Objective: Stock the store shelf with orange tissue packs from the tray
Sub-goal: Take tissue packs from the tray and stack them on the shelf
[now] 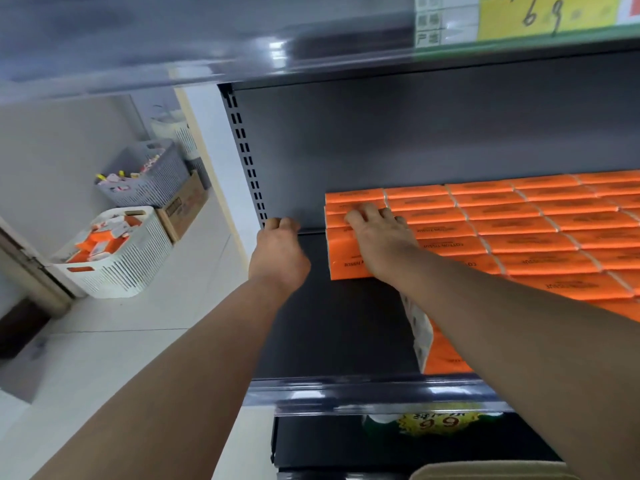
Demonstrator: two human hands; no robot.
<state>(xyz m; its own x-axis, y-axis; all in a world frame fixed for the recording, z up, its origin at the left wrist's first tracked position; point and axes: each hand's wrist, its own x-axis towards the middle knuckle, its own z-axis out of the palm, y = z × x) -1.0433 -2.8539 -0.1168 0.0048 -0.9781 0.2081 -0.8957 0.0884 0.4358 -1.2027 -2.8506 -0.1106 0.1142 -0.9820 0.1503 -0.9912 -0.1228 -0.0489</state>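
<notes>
Head view: right hand (377, 233) lies flat, fingers spread, on the end orange plastic-wrapped tissue packs (446, 237), centre frame, on the dark grey metal shelf (346, 323). Left hand (277, 251) is curled, and I cannot tell whether its grip holds anything. Risk: pressure could tip the unsupported end column leftward. The white slatted plastic tray (138, 258), left of frame, holds more packs.

Soft, even light is falling. Glare is streaking the blurry, bowing shelf edge (277, 53) above the left hand (277, 252).
</notes>
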